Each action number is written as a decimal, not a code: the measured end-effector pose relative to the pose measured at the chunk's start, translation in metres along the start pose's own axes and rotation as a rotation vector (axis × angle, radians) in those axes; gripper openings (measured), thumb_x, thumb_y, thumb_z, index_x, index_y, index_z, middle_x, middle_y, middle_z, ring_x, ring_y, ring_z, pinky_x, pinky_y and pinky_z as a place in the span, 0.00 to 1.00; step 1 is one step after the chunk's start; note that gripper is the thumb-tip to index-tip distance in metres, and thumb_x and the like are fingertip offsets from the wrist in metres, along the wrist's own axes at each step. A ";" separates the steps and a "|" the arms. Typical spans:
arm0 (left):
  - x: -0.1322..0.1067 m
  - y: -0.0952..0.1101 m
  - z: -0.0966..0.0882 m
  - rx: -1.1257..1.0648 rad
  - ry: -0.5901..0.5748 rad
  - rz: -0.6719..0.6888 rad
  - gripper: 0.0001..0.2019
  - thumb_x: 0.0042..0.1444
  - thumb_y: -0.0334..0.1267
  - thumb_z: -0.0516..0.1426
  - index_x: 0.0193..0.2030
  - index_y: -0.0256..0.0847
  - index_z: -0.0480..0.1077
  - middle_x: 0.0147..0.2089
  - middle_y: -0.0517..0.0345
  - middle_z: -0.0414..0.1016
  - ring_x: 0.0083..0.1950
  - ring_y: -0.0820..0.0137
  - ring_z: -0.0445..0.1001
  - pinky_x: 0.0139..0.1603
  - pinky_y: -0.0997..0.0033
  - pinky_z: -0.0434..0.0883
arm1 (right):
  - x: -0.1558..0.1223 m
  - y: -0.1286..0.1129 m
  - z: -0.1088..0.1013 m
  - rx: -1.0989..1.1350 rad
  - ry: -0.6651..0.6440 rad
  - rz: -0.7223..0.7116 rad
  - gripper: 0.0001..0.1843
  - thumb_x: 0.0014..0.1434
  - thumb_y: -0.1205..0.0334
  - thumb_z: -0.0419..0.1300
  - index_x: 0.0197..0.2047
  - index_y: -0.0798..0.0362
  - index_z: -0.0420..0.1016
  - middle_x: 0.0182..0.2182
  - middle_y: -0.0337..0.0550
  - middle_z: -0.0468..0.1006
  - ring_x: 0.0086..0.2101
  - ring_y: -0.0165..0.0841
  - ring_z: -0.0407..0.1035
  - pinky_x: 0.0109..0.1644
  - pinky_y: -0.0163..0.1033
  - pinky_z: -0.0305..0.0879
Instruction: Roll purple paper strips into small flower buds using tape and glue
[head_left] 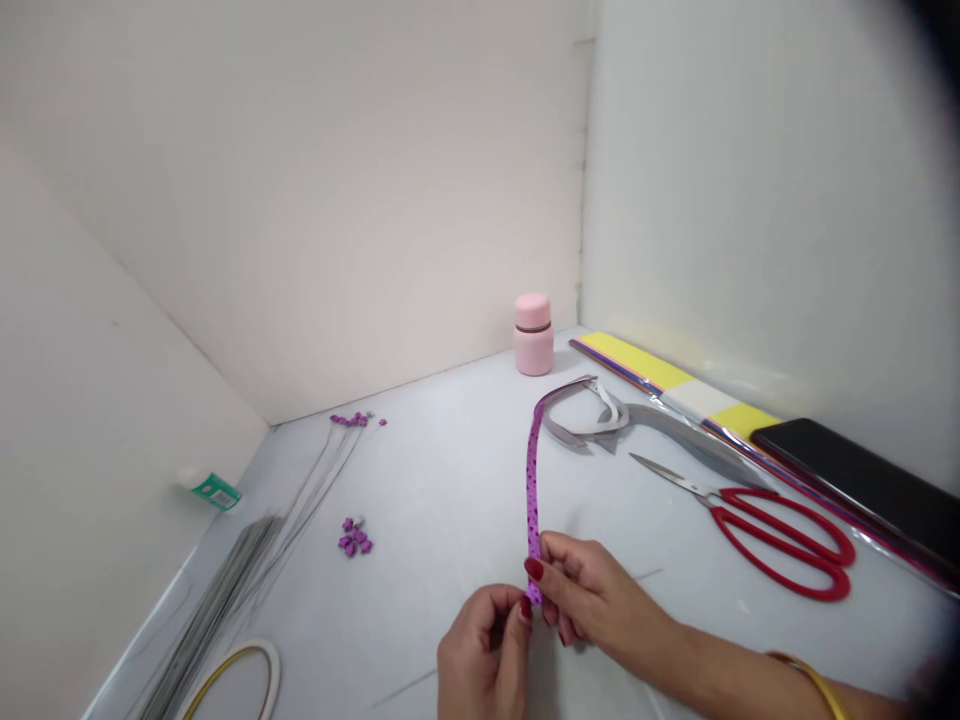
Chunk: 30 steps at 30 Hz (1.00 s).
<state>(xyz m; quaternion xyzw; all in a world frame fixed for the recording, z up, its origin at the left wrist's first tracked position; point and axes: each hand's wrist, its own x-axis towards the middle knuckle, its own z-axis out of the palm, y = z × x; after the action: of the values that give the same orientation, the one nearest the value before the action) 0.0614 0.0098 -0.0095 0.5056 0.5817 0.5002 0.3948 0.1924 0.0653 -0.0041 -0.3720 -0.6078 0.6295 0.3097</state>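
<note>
The left hand (484, 655) and right hand (592, 590) both pinch the lower end of a purple dotted ribbon (533, 480). Red-handled steel scissors (709, 495) lie nearby on the pale tabletop (450, 480).

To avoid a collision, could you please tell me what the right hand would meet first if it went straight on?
The right hand would meet the purple dotted ribbon it already pinches, then probably the left hand.

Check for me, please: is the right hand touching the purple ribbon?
Touching. The head view shows the right hand pinching the purple ribbon near its lower end, between thumb and fingers.
</note>
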 end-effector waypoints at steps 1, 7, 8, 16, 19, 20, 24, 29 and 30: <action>-0.001 0.000 -0.001 0.077 0.018 0.059 0.11 0.53 0.41 0.53 0.26 0.38 0.71 0.24 0.55 0.73 0.26 0.70 0.68 0.29 0.73 0.62 | 0.000 0.001 0.000 -0.003 -0.020 0.010 0.17 0.57 0.50 0.51 0.25 0.54 0.60 0.17 0.33 0.65 0.15 0.22 0.58 0.17 0.27 0.52; 0.003 -0.005 -0.001 -0.156 -0.048 -0.079 0.11 0.50 0.43 0.56 0.25 0.37 0.70 0.23 0.56 0.72 0.25 0.72 0.67 0.27 0.74 0.62 | 0.000 0.001 -0.002 -0.156 -0.030 -0.052 0.18 0.59 0.51 0.48 0.23 0.54 0.59 0.16 0.34 0.64 0.17 0.24 0.59 0.20 0.28 0.54; 0.005 -0.006 0.000 -0.275 -0.073 -0.172 0.12 0.48 0.44 0.58 0.24 0.36 0.70 0.22 0.57 0.71 0.23 0.74 0.66 0.26 0.75 0.62 | 0.000 0.001 -0.003 -0.203 -0.027 -0.067 0.18 0.59 0.52 0.48 0.23 0.54 0.59 0.16 0.34 0.64 0.17 0.25 0.60 0.20 0.29 0.54; 0.011 -0.009 0.002 -0.564 -0.130 -0.442 0.17 0.40 0.48 0.63 0.23 0.32 0.70 0.19 0.56 0.72 0.18 0.78 0.65 0.22 0.78 0.60 | 0.002 -0.002 -0.006 -0.311 0.019 -0.127 0.19 0.60 0.52 0.46 0.22 0.54 0.60 0.16 0.35 0.63 0.18 0.26 0.59 0.22 0.30 0.55; 0.008 -0.007 0.001 -0.452 -0.093 -0.319 0.17 0.46 0.49 0.59 0.27 0.33 0.71 0.23 0.54 0.74 0.22 0.76 0.67 0.24 0.77 0.62 | 0.002 -0.005 -0.005 -0.239 0.031 -0.106 0.19 0.60 0.51 0.46 0.23 0.54 0.60 0.17 0.35 0.63 0.18 0.26 0.59 0.22 0.30 0.55; 0.006 -0.005 0.000 -0.394 -0.087 -0.256 0.16 0.48 0.48 0.58 0.28 0.34 0.72 0.24 0.55 0.74 0.23 0.75 0.67 0.25 0.77 0.62 | 0.002 -0.005 -0.005 -0.232 0.032 -0.103 0.19 0.60 0.51 0.46 0.23 0.54 0.60 0.16 0.35 0.63 0.18 0.25 0.59 0.21 0.29 0.55; 0.002 0.001 -0.003 -0.049 -0.062 -0.017 0.12 0.52 0.43 0.54 0.27 0.37 0.71 0.25 0.55 0.73 0.27 0.71 0.68 0.29 0.75 0.63 | 0.000 -0.003 -0.004 -0.247 0.009 -0.100 0.19 0.59 0.51 0.47 0.22 0.53 0.59 0.14 0.33 0.60 0.17 0.25 0.57 0.21 0.29 0.54; 0.002 -0.002 -0.004 -0.037 -0.056 -0.008 0.14 0.52 0.45 0.54 0.24 0.37 0.69 0.21 0.57 0.69 0.24 0.71 0.66 0.27 0.74 0.61 | -0.002 0.000 -0.004 -0.303 0.036 -0.186 0.24 0.61 0.51 0.45 0.19 0.55 0.61 0.15 0.35 0.62 0.19 0.25 0.59 0.24 0.30 0.55; 0.002 -0.003 -0.003 -0.133 -0.073 -0.076 0.14 0.51 0.46 0.55 0.24 0.36 0.69 0.20 0.58 0.68 0.23 0.72 0.65 0.26 0.74 0.61 | -0.001 0.000 -0.004 -0.307 0.044 -0.199 0.24 0.61 0.51 0.45 0.18 0.55 0.61 0.15 0.35 0.62 0.18 0.25 0.59 0.24 0.30 0.55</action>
<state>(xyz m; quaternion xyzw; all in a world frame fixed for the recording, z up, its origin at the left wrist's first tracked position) 0.0573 0.0117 -0.0117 0.4737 0.5511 0.5036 0.4672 0.1969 0.0664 -0.0035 -0.3666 -0.7236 0.4873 0.3234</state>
